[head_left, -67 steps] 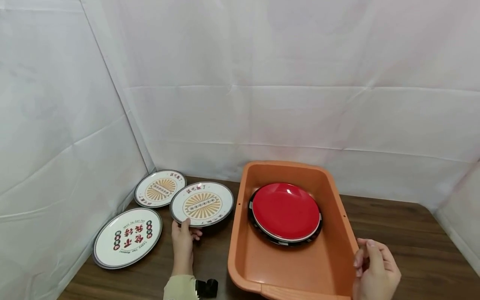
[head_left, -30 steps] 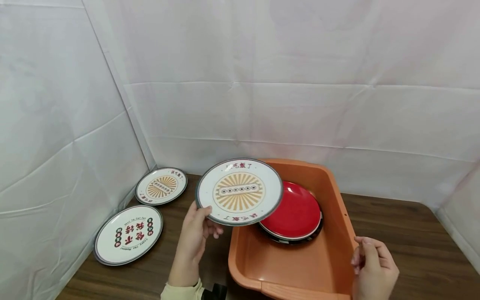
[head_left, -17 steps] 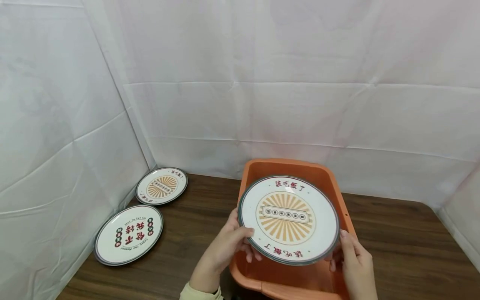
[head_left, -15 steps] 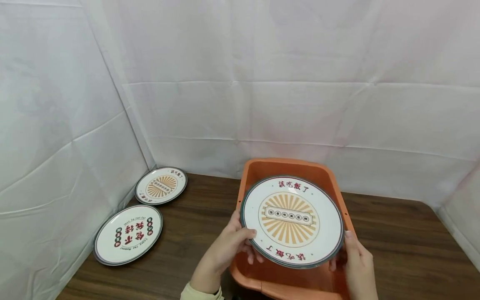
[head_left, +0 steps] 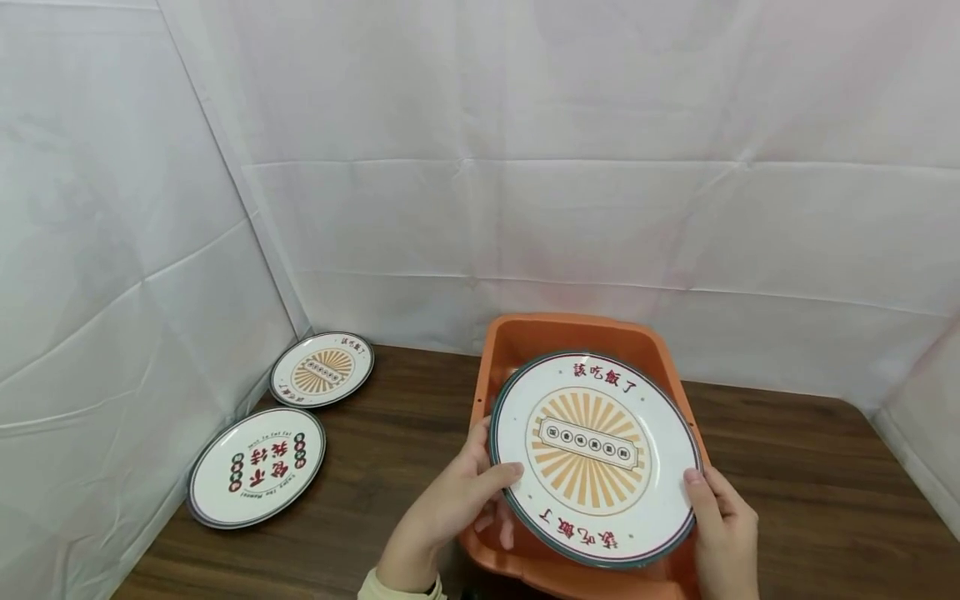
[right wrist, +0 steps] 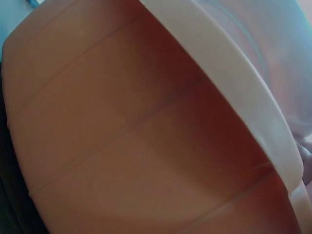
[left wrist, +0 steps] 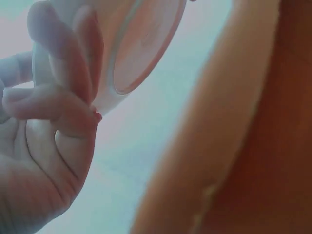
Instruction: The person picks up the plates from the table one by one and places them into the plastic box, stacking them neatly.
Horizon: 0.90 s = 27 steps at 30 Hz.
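A round white plate (head_left: 592,458) with a dark green rim, an orange sunburst and red characters is held tilted above the orange basin (head_left: 581,323). My left hand (head_left: 457,492) grips its left edge, thumb on top and fingers beneath. On the right edge my right hand (head_left: 720,525) pinches the rim, thumb on the face. From below, the left wrist view shows the pale underside of the plate (left wrist: 146,44) and the curled fingers of the left hand (left wrist: 53,112). The right wrist view mostly holds the outer wall of the basin (right wrist: 107,122). The red and black plates inside are hidden.
On the left of the brown wooden table (head_left: 810,467) lie a smaller sunburst plate (head_left: 322,369) and a larger white plate with red characters (head_left: 257,468). White cloth (head_left: 585,150) hangs behind and at both sides.
My left hand lifted the sunburst plate from the table and carried it right, over the basin. My right hand left the basin's edge and took the plate's other side. The plate has since turned slightly clockwise.
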Each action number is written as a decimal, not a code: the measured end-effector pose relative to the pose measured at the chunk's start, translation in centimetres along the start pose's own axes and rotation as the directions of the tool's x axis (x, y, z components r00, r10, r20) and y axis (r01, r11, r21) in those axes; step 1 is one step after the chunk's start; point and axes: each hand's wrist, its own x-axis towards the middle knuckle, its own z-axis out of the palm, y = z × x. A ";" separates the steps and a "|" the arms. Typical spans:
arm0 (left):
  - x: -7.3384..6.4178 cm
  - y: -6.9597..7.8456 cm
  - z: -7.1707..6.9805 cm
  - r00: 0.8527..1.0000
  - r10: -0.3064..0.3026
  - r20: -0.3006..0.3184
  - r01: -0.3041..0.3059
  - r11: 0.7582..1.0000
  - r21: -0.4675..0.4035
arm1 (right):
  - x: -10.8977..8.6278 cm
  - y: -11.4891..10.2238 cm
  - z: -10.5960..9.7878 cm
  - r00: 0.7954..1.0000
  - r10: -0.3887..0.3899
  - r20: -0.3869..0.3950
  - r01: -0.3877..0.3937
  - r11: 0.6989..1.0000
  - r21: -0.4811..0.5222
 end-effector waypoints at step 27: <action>2.2 -1.2 2.0 0.895 0.174 -0.411 -0.041 0.949 0.312 | 1.0 -0.6 -0.3 0.985 0.024 0.174 -0.064 0.971 0.230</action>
